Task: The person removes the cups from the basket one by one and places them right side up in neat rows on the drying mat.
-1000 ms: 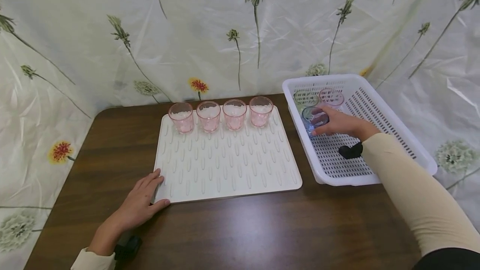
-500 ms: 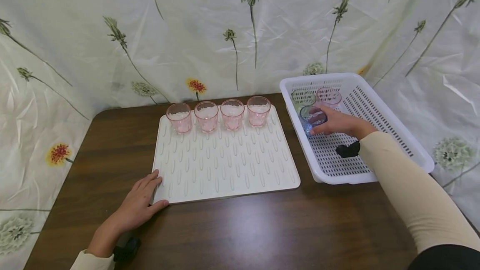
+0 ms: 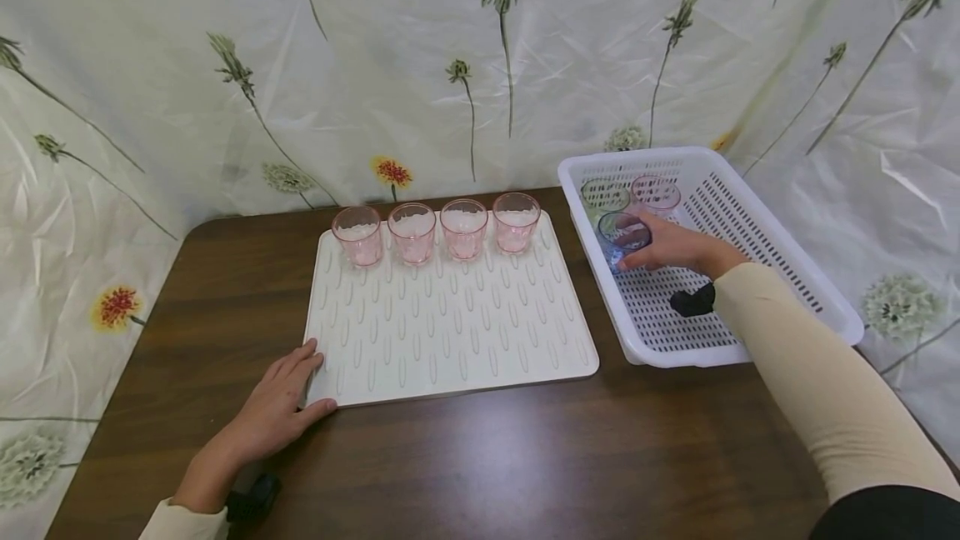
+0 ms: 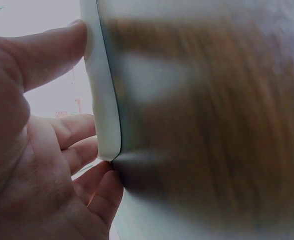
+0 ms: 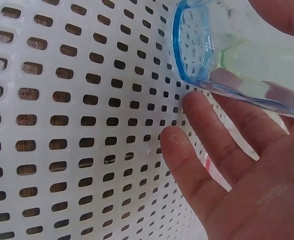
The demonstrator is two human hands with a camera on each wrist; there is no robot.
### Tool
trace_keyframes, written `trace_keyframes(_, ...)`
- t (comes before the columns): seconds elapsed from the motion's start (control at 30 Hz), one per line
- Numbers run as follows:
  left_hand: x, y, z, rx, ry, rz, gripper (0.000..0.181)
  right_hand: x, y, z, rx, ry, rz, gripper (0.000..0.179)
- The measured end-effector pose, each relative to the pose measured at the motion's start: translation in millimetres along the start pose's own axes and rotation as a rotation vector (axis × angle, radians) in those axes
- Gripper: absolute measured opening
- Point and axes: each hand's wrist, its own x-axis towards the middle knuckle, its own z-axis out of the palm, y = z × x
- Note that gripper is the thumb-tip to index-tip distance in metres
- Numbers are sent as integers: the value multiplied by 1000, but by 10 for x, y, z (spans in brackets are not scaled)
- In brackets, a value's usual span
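My right hand (image 3: 667, 242) is inside the white basket (image 3: 667, 340), its thumb and fingers round a blue-tinted glass (image 3: 613, 248). In the right wrist view the blue glass (image 5: 192, 45) stands on the perforated floor, fingers along one side and part of the thumb opposite; the ring and little fingers are off it. A green glass (image 3: 604, 195) and a pink glass (image 3: 658, 190) stand behind it, partly covered. My left hand (image 3: 273, 407) rests at the near left corner of a white ridged mat (image 3: 457, 332), fingers loosely extended; in the left wrist view thumb and fingers touch its edge (image 4: 104, 100).
Several pink glasses (image 3: 464, 230) stand upright in a row along the mat's far edge. The brown wooden table (image 3: 480, 465) lies under mat and basket. A flowered curtain (image 3: 360, 65) hangs behind and at both sides.
The head view has shifted slightly. The right hand stays round the blue glass in the basket, and the left hand stays at the mat's corner.
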Motion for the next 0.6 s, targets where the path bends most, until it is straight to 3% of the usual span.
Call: trace_keyframes(0.6, 3, 16, 0, 6, -12, -11, 70, -3, 4, -10, -11, 17, -20, 92)
